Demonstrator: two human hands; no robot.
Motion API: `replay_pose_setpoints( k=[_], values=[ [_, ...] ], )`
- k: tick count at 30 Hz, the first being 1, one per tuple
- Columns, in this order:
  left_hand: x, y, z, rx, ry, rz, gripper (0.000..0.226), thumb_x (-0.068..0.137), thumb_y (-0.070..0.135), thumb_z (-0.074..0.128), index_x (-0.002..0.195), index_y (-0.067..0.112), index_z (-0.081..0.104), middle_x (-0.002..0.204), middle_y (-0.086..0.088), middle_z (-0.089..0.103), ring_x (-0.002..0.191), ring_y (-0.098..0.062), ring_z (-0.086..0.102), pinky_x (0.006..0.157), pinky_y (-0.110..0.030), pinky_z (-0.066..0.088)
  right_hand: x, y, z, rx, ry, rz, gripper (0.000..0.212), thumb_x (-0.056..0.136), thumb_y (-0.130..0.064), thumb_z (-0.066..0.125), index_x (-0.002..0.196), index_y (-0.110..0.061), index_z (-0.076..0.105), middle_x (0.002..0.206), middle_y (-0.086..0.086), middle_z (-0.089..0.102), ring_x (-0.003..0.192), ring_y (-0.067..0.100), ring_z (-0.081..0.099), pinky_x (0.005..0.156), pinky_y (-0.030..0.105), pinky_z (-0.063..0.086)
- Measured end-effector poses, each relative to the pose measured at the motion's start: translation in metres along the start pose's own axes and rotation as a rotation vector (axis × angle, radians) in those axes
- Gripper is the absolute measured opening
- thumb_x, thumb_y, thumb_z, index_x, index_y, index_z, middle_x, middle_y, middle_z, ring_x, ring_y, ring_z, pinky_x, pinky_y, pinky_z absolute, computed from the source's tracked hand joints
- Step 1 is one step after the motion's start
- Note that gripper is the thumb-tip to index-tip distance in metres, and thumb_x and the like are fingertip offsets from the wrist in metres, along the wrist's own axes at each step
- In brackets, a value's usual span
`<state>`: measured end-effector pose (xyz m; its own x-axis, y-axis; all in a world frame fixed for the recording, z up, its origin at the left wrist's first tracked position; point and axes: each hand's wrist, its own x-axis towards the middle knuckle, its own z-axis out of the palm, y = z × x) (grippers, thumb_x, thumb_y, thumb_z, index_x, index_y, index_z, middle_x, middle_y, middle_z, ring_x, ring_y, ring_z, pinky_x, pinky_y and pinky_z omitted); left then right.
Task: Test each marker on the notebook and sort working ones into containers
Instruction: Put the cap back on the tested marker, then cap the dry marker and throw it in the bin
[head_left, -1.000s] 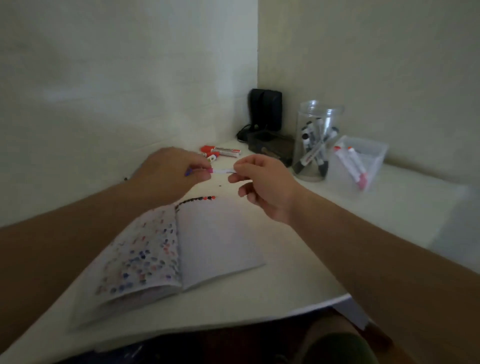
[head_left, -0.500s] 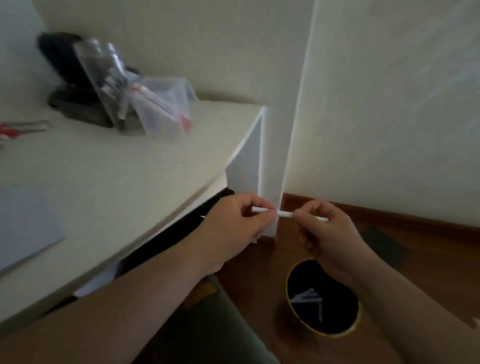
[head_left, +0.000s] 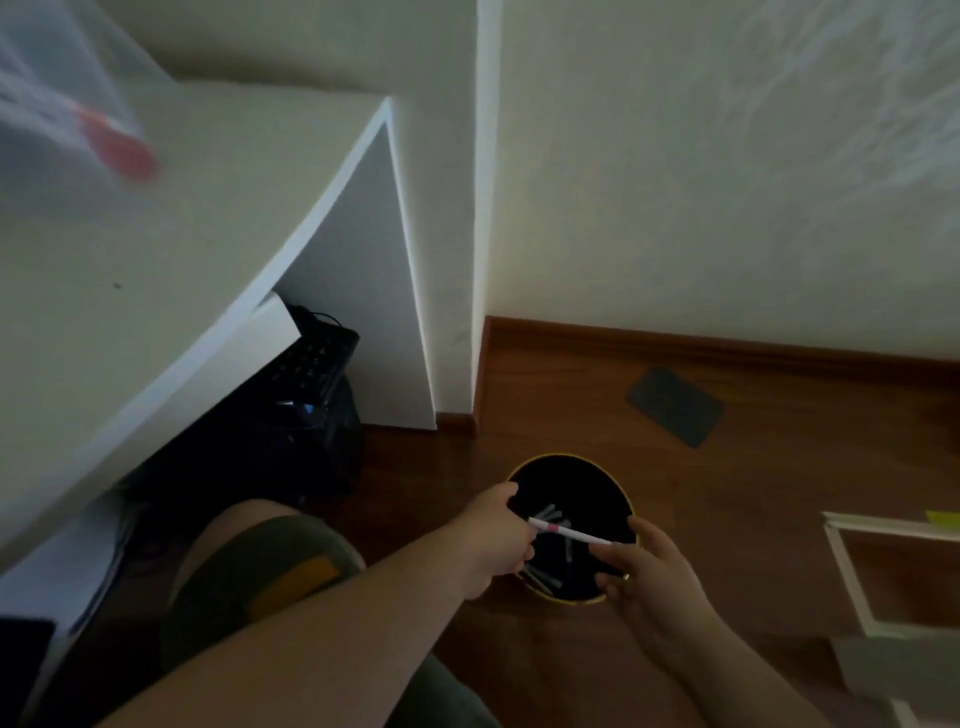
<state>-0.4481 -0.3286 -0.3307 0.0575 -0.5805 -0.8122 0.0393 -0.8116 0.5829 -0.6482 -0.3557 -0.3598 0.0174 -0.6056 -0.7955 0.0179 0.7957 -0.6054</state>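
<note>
White and slim, with a pink band near one end, the marker (head_left: 569, 534) is held level over the open mouth of a round black bin (head_left: 524, 470) with a yellow rim, which stands on the wooden floor (head_left: 571, 395). The left hand (head_left: 496, 540) pinches the banded end, its fingers (head_left: 523, 529) clamped on the marker at the bin's left rim, while the right hand (head_left: 652, 582) takes the other end at the bin's right rim, thumb and forefinger closed on the marker's thin tip. Inside the bin, below the held marker, lie several more markers (head_left: 550, 517), pale against the dark interior; their colours cannot be told. Both forearms reach in toward the bin from the bottom edge of the view, and a knee in dark green cloth (head_left: 260, 561) sits just left of the bin. Further left and above, a white surface (head_left: 156, 249) with a curved edge overhangs a dark space where a black keyboard (head_left: 311, 364) leans. On the far left of that surface, a clear container (head_left: 62, 104) shows as a blur with something red in it. Behind the bin a white wall (head_left: 727, 182) meets the floor at a brown skirting board (head_left: 727, 345), and a dark flat object (head_left: 674, 405) lies on the floor to the bin's upper right. To the bin's right, at the edge of view, stands a white frame (head_left: 844, 577).
</note>
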Motion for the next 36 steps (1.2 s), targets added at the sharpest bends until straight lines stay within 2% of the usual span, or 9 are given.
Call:
replay_pose_setpoints(
  k=[4,7,10,13,18,24,27,31,36],
  values=[
    [-0.041,0.035,-0.028,0.159,0.04,0.173,0.056,0.098,0.02,0.063,0.15,0.03,0.043,0.129,-0.004,0.058,0.112,-0.023,0.062,0.102,-0.043,0.055,-0.03,-0.033,0.046,-0.126,-0.152,-0.095,0.052,0.097,0.002,0.065,0.144,-0.016,0.053,0.106,0.024,0.071,0.066,0.03,0.059,0.063,0.044,0.043],
    [-0.103,0.066,-0.072,0.202,0.148,0.388,0.046,0.097,0.029,0.065,0.14,0.037,0.053,0.116,0.003,0.062,0.106,-0.018,0.065,0.096,-0.038,0.057,-0.086,-0.074,0.116,-0.147,-0.407,-0.248,0.022,0.1,-0.004,0.061,0.119,-0.013,0.068,0.093,0.02,0.077,0.067,0.027,0.067,0.063,0.04,0.048],
    [-0.19,0.083,-0.13,0.061,0.249,0.534,0.039,0.096,0.027,0.067,0.132,0.037,0.054,0.108,-0.002,0.068,0.096,-0.019,0.071,0.085,-0.035,0.061,-0.16,-0.114,0.19,-0.068,-0.694,-0.347,0.02,0.092,-0.007,0.063,0.106,-0.015,0.074,0.093,0.037,0.067,0.073,0.034,0.062,0.062,0.038,0.048],
    [-0.286,0.08,-0.183,-0.181,0.197,0.686,0.043,0.096,0.01,0.067,0.133,0.027,0.054,0.09,-0.005,0.069,0.079,-0.017,0.069,0.07,-0.029,0.057,-0.23,-0.139,0.258,-0.1,-0.949,-0.472,0.024,0.089,-0.003,0.06,0.083,-0.021,0.074,0.065,0.022,0.057,0.053,0.029,0.054,0.051,0.031,0.043],
    [-0.396,0.049,-0.277,-0.35,0.526,0.822,0.034,0.091,0.006,0.067,0.123,0.018,0.064,0.082,-0.009,0.066,0.071,-0.019,0.066,0.062,-0.03,0.055,-0.311,-0.137,0.367,-0.316,-1.251,-0.662,0.025,0.092,0.005,0.058,0.096,-0.018,0.066,0.068,0.016,0.062,0.048,0.027,0.053,0.045,0.028,0.035],
    [-0.397,-0.034,-0.433,-0.356,1.096,0.587,0.013,0.097,0.007,0.064,0.107,0.015,0.069,0.092,-0.01,0.066,0.075,-0.016,0.061,0.064,-0.027,0.051,-0.345,-0.079,0.528,-0.657,-1.249,-0.727,0.017,0.096,-0.005,0.062,0.106,-0.017,0.065,0.083,0.01,0.068,0.055,0.02,0.059,0.047,0.025,0.041],
    [-0.383,-0.074,-0.493,-0.054,1.361,0.341,0.015,0.095,0.018,0.066,0.108,0.024,0.07,0.108,-0.005,0.069,0.084,-0.017,0.062,0.072,-0.03,0.051,-0.346,-0.044,0.589,-0.786,-1.14,-0.888,0.014,0.096,-0.008,0.063,0.106,-0.018,0.066,0.085,0.008,0.071,0.054,0.016,0.058,0.045,0.021,0.043],
    [-0.37,-0.089,-0.525,0.505,1.548,0.14,0.026,0.096,0.033,0.057,0.117,0.023,0.069,0.114,-0.003,0.064,0.091,-0.019,0.061,0.078,-0.034,0.053,-0.33,-0.014,0.614,-0.828,-0.965,-1.147,0.011,0.093,-0.019,0.067,0.095,-0.03,0.067,0.081,-0.002,0.072,0.07,0.013,0.065,0.061,0.026,0.047],
    [-0.354,-0.081,-0.53,0.827,1.604,-0.111,0.038,0.095,0.061,0.039,0.103,0.029,0.057,0.092,0.005,0.055,0.083,-0.021,0.062,0.075,-0.038,0.054,-0.317,-0.012,0.619,-0.736,-1.027,-1.107,0.017,0.09,-0.013,0.07,0.09,-0.031,0.07,0.069,-0.004,0.068,0.065,0.012,0.06,0.064,0.031,0.047]
  ],
)
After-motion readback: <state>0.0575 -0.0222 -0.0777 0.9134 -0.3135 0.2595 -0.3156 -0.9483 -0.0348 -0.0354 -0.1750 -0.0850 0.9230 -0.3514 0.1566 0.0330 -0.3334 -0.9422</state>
